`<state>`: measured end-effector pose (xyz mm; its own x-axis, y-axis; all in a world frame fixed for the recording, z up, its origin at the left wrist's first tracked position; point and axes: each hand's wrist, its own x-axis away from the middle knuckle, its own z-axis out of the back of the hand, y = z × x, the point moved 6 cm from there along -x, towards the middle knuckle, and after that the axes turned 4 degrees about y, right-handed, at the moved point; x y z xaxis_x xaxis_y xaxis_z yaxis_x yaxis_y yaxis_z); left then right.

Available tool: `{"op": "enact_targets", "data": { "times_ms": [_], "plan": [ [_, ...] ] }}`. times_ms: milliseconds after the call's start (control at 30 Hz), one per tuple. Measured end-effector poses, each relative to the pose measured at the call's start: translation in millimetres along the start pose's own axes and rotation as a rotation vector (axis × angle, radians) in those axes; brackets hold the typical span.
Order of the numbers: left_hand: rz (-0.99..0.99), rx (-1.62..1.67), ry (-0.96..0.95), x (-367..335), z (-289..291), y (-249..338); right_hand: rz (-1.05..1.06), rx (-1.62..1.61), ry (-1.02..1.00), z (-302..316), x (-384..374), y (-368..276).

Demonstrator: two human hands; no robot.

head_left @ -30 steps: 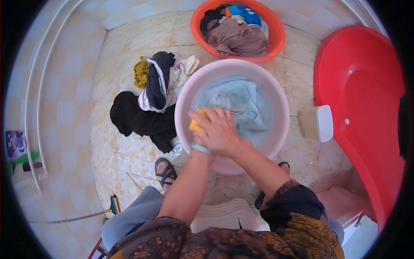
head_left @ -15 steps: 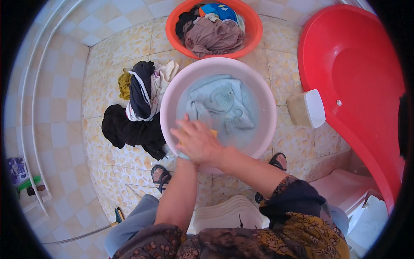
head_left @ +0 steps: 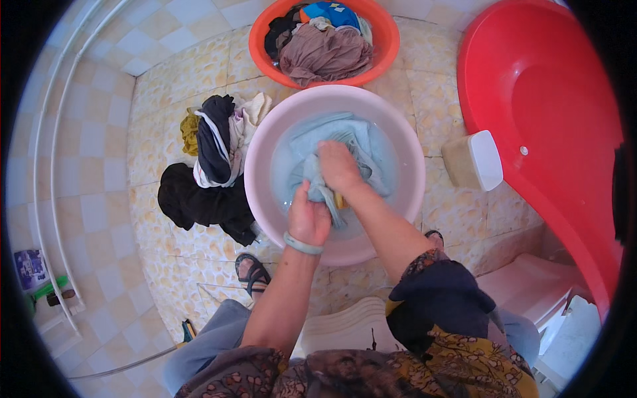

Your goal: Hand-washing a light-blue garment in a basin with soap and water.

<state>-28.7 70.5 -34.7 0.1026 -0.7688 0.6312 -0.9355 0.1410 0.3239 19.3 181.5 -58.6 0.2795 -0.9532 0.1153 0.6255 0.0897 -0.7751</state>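
Observation:
A pink basin [head_left: 257, 156] of cloudy water holds a light blue garment [head_left: 361, 142] with a ribbed part, partly under water. My right hand [head_left: 338, 166] is closed on a bunched part of it near the basin's middle. Close by on the near left, my left hand [head_left: 310, 217] is turned palm up, with a fold of the same garment lying across its fingers; a pale bangle [head_left: 302, 245] circles that wrist. Between the hands, beside my right wrist, shows a small yellow piece [head_left: 340, 201], mostly hidden; I cannot make out its kind.
Behind the basin stands an orange tub [head_left: 259, 56] of clothes. Dark clothes [head_left: 202, 202] and a mixed pile [head_left: 215, 136] lie on the left floor. At right are a pale plastic container [head_left: 474, 161] and a large red tub [head_left: 551, 113]. A white stool [head_left: 342, 328] is below me.
My hands were together at the basin's near left rim. They have separated; the right has moved farther in onto the garment, and the left has turned palm up under a fold of it.

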Motion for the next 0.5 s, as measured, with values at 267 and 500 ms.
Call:
{"op": "enact_targets", "data": {
  "times_ms": [267, 500],
  "plan": [
    [0.086, 0.338, -0.546, 5, -36, 39, -0.696, -1.173, -0.394, 24, 60, 11],
    [-0.021, 0.406, -0.206, -16, -9, 56, -0.593, -1.009, -0.510, 22, 82, 18]
  ]
}}
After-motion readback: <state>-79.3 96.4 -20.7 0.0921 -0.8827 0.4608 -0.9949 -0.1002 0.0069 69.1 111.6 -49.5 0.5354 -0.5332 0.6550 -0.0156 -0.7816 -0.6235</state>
